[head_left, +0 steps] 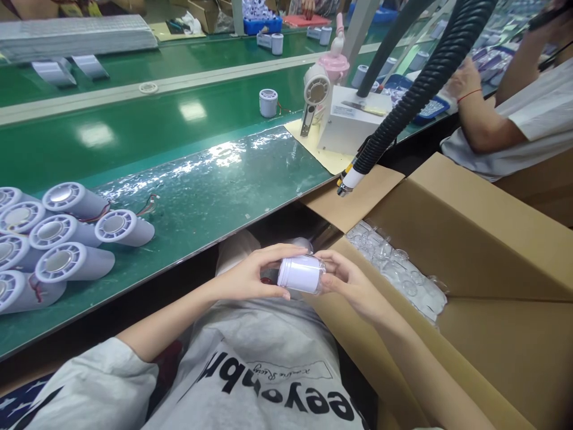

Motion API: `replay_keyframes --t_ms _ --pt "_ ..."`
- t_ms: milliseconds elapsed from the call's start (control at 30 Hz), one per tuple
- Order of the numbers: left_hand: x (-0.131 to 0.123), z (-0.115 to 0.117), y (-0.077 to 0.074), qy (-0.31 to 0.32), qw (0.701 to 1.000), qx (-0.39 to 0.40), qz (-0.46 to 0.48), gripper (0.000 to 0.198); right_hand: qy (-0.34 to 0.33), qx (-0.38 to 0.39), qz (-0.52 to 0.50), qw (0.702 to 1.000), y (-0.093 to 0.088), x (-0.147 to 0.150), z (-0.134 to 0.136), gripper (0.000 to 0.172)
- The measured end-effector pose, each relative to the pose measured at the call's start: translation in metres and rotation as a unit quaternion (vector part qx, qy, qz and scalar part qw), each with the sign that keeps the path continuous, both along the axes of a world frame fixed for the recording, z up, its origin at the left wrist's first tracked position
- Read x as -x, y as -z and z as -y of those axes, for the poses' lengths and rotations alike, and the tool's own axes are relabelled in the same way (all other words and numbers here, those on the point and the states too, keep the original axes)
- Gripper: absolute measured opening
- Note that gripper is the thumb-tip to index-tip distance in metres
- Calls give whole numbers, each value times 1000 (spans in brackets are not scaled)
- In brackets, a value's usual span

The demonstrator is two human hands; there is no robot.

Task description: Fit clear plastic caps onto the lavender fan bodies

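Gripping pale cylinder (301, 274) between left hand (250, 273) and right hand (351, 279), fingers clamped on opposite ends, held sideways before shirt (264, 328).

Smooth pale-lilac plastic cylinder (299, 274), glossy green surface (215, 179), matt brown cardboard box (483, 233), ribbed black hose (417, 101), shiny clear plastic pieces (394, 266)

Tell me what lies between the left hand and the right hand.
In the head view, a pale cylinder lies between the left hand and the right hand, held by both; what looks like clear plastic shows at its right-hand end.
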State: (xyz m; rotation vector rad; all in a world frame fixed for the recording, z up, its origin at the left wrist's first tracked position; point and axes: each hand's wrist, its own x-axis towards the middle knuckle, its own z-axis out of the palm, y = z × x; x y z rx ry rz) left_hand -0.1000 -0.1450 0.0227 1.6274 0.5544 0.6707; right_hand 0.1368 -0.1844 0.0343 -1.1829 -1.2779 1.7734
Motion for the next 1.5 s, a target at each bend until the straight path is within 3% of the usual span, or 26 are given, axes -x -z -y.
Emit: replay_keyframes --t_ms 467,600,733,833,933,967,1033,1100,1133,1167,1233,1300,1367,1500 --pt "0 2 6 13 999 -1 45 72 26 150 -81 985 4 16 2 55" --pt "-1 3 4 3 999 -13 34 73 9 217 -92 972 3 17 0 55" --pt "-2 7 -4 -14 1000 6 -6 67 -28 259 -95 961 7 15 -1 68" --pt "-3 11 -13 -25 997 72 -22 61 -60 188 -69 978 10 13 2 80" --pt "-4 14 -18 -38 990 133 -20 59 -29 -83 25 996 13 9 6 75" --pt "-4 14 -19 -39 988 149 -17 59 -20 -199 70 977 14 7 6 72" --pt "-4 15 -19 -36 984 172 -12 60 -32 -398 146 905 15 2 7 66" --pt "-2 14 -18 -24 984 178 -15 61 -60 -481 175 857 16 -2 7 61" --pt "-1 13 -17 -16 985 171 -17 63 -65 -474 170 862 16 -3 7 60" --pt "0 12 -16 -7 987 157 -19 67 -64 -435 157 884 15 -3 7 59" --pt "3 11 -15 10 993 118 -15 76 -49 -314 100 943 13 -2 8 61" --pt "4 10 -14 23 995 100 -4 81 -34 -213 31 976 12 -1 10 61" --pt "4 10 -12 33 993 116 9 78 -23 -181 7 983 11 0 11 57" --pt "1 12 -8 37 988 151 3 80 -24 -217 56 974 11 0 12 55"
